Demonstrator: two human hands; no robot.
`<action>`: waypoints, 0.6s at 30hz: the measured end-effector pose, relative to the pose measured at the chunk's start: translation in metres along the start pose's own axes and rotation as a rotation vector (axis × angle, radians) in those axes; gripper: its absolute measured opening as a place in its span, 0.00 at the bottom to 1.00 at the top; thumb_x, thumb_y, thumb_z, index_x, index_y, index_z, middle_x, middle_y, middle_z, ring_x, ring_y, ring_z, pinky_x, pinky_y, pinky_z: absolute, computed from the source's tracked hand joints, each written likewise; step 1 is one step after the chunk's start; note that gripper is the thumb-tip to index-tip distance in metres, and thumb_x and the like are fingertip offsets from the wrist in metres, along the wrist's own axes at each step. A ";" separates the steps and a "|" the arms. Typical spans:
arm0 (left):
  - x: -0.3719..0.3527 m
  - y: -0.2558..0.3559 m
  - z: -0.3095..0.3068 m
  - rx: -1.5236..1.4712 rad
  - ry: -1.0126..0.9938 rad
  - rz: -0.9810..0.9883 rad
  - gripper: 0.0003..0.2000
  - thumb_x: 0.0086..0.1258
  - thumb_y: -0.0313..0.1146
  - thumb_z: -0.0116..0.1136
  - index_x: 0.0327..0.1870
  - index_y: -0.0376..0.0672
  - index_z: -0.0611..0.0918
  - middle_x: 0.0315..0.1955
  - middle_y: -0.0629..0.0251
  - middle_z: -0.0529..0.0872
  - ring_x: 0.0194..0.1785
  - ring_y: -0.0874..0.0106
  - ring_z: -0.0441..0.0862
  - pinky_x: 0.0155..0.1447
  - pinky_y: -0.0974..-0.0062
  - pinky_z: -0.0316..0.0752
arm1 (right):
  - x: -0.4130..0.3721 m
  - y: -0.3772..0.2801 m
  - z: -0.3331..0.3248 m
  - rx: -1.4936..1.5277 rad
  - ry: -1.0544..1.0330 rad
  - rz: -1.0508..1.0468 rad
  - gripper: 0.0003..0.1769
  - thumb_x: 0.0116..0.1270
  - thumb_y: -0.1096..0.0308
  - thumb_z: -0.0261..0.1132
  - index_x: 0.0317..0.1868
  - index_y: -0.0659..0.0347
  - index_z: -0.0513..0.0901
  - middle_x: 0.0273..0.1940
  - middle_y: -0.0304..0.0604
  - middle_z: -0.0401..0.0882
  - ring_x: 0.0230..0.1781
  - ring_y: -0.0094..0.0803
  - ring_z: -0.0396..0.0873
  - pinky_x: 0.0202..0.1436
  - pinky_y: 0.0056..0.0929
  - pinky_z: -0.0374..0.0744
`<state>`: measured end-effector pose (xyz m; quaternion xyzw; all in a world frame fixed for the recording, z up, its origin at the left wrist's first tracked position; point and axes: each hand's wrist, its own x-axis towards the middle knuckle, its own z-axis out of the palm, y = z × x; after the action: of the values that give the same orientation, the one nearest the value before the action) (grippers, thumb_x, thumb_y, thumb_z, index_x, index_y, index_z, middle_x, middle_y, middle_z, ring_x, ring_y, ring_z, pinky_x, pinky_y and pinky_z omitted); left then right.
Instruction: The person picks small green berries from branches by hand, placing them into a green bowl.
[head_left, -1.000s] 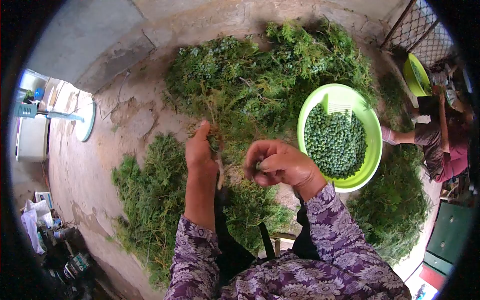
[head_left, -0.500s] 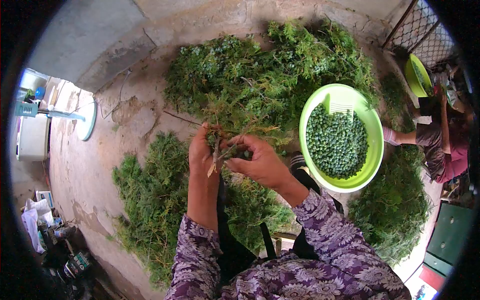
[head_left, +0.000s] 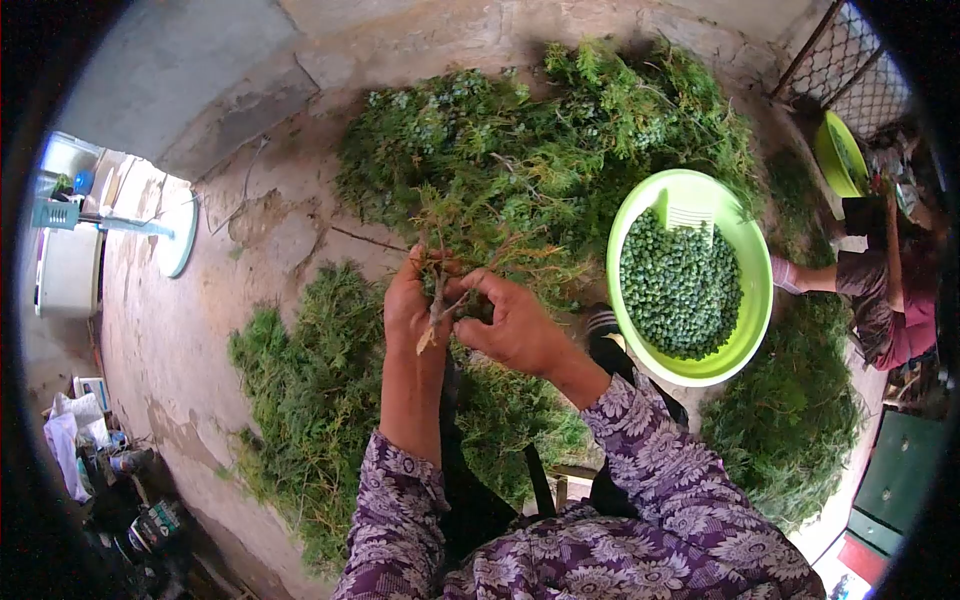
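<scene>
My left hand (head_left: 408,303) is closed round a leafy branch (head_left: 437,300), whose broken, pale woody end points down toward my wrist. To its right, my right hand (head_left: 508,325) has its thumb and fingers curled at a side twig of the same branch; what lies between the fingertips is too small to tell. Right of my hands stands a light green basin (head_left: 759,290) holding many round green berries (head_left: 675,290). A large heap of berry-bearing green branches (head_left: 480,160) lies beyond my hands.
More cut greenery (head_left: 320,400) lies at the left, with another pile (head_left: 785,420) below the basin. Another person (head_left: 900,290) sits at the far right near a second green basin (head_left: 838,165). A fan base (head_left: 178,235) stands at the left.
My right thumb and fingers have shifted slightly at the side twig. The whole view has moved a little, and my left hand still holds the branch.
</scene>
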<state>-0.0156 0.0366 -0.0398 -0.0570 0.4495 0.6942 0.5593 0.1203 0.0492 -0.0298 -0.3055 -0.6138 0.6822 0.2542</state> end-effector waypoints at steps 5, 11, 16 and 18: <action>0.002 0.004 -0.002 -0.087 -0.032 -0.063 0.09 0.67 0.35 0.47 0.32 0.38 0.71 0.27 0.59 0.76 0.28 0.70 0.74 0.26 0.74 0.74 | 0.000 -0.016 0.001 -0.100 0.020 -0.085 0.14 0.48 0.71 0.60 0.39 0.62 0.74 0.29 0.33 0.72 0.30 0.15 0.68 0.33 0.17 0.69; 0.012 0.030 -0.029 -0.320 -0.274 -0.158 0.05 0.64 0.32 0.49 0.30 0.42 0.74 0.25 0.63 0.77 0.26 0.70 0.73 0.25 0.74 0.71 | -0.017 -0.025 -0.004 -0.096 -0.102 0.027 0.11 0.48 0.72 0.58 0.35 0.62 0.73 0.26 0.33 0.72 0.26 0.18 0.69 0.31 0.19 0.71; 0.028 0.026 -0.043 -0.312 -0.162 -0.112 0.06 0.63 0.32 0.51 0.28 0.42 0.75 0.24 0.64 0.77 0.24 0.68 0.73 0.26 0.74 0.72 | -0.014 -0.058 -0.065 0.256 0.386 0.189 0.07 0.54 0.74 0.56 0.35 0.60 0.75 0.18 0.31 0.68 0.15 0.16 0.64 0.18 0.13 0.61; 0.015 0.027 -0.030 -0.381 -0.180 -0.017 0.07 0.63 0.34 0.53 0.29 0.41 0.75 0.24 0.65 0.77 0.25 0.70 0.74 0.26 0.73 0.73 | -0.017 -0.038 -0.112 -0.130 0.631 0.042 0.11 0.54 0.72 0.57 0.40 0.59 0.76 0.23 0.40 0.76 0.21 0.26 0.74 0.23 0.22 0.71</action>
<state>-0.0567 0.0275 -0.0513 -0.1033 0.2579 0.7642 0.5821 0.2124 0.1182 0.0028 -0.5300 -0.5405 0.5183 0.3980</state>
